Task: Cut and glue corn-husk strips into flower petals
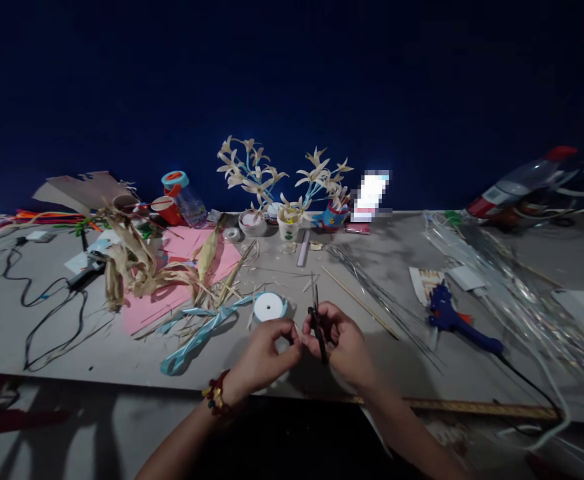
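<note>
Black-handled scissors [317,327] are in my right hand [345,340], their blades pointing away from me. The right fingertips also come close to the left ones. My left hand [272,347], with a beaded bracelet at the wrist, is closed in a pinch; a small pale bit shows between the two hands, too small to name. Just beyond the left hand lies a white spool [268,307] with light blue ribbon. A twisted light blue ribbon [199,343] stretches to its left, among scraps of dried husk.
Dried corn husks [142,267] lie over pink paper [142,310] on the left. Husk flowers [252,173] stand at the back near a paper cup [289,227]. Thin wires [372,287], a wooden stick [359,301] and a blue glue gun [459,323] with a trailing cord lie right.
</note>
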Demonstrator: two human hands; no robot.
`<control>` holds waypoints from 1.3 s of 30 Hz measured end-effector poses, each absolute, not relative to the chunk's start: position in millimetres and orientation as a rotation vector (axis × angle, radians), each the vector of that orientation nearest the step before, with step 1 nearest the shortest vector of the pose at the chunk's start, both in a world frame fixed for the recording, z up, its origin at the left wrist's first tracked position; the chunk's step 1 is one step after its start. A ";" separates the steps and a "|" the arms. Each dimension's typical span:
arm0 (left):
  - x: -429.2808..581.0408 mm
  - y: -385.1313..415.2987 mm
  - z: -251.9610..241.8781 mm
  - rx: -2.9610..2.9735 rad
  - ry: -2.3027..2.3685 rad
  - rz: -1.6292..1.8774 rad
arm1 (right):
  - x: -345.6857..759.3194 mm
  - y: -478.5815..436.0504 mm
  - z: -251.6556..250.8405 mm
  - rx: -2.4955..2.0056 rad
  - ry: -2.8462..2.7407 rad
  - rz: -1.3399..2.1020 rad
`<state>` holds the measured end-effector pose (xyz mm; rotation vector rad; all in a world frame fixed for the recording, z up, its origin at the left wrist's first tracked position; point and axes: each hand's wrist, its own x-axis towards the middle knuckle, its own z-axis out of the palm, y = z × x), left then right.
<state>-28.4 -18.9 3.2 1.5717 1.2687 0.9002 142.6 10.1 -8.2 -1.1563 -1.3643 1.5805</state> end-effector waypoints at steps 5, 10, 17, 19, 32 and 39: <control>-26.7 -19.0 5.2 1.536 1.263 0.985 | 141.1 11.4 -9.7 -1.163 -1.208 1.624; -26.3 -21.4 2.4 1.488 1.200 1.039 | 143.8 9.8 -5.8 -1.156 -1.159 1.649; -29.8 -21.9 5.4 1.527 1.184 1.030 | 150.4 -1.8 -16.6 -1.096 -1.013 1.747; -28.7 -21.5 5.8 1.578 1.178 1.015 | 148.9 -2.0 -15.0 -1.065 -0.987 1.713; -27.1 -24.1 -6.7 1.264 1.168 1.182 | 149.8 3.8 -10.5 -1.116 -1.049 1.629; -7.7 -30.7 -17.9 0.979 1.084 1.287 | 142.5 2.9 -11.8 -1.107 -1.062 1.519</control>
